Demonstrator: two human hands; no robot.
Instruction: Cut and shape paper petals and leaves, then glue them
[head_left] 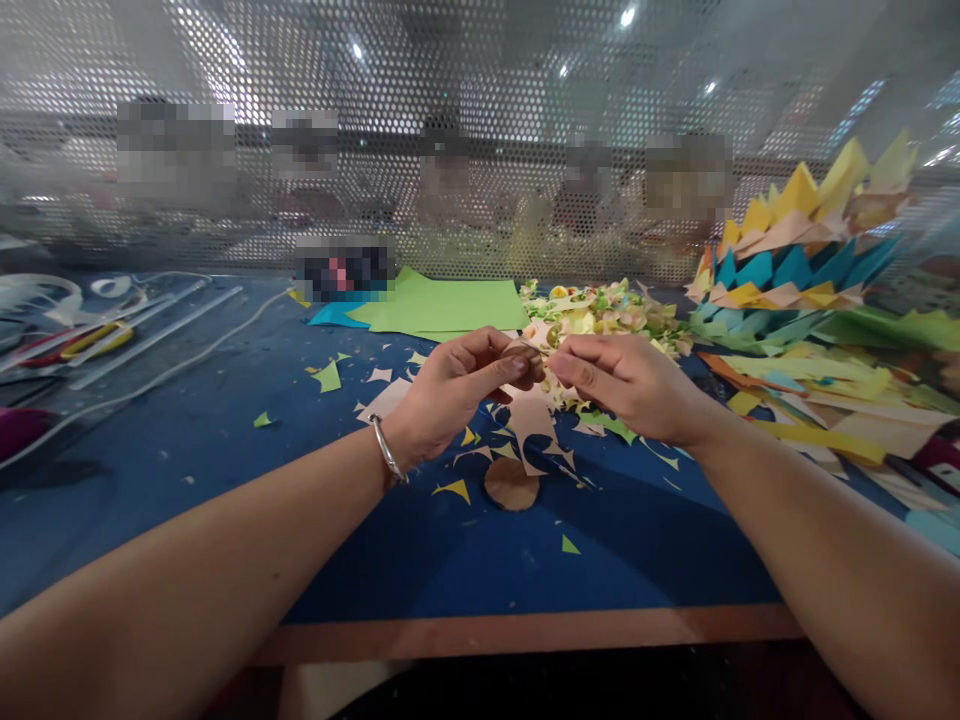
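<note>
Small brown piece point(534, 362), up between both hands above the blue table point(187, 430), near the middle of your view. Your left hand point(461, 385) has it pinched between thumb and fingers; your right hand point(626, 385) has thumb and fingertips closed together at its right edge, seemingly nipping that edge, though the contact is small and partly covered. Progress, as a judgement: cutting looks well along, since a round brown disc point(512, 484) lies flat on the table below your hands, a pink offcut point(531, 415) with curved edges sits just behind it, and little scraps are scattered about. A heap of small pieces point(611, 310) is piled up beyond your right hand, and folded paper stacks point(802, 265) stand at the far right, so plenty of folding seems done too. Left over: the piece you're holding isn't finished with, and the green sheet point(450, 305) at the back shows no cut-out holes; can't tell how many pieces remain. Orientation: the piece's visible long axis runs roughly left to right, from one hand to the other, near level. Your fingers hide much of it, so can't tell which face points at you, or whether it's folded.
</note>
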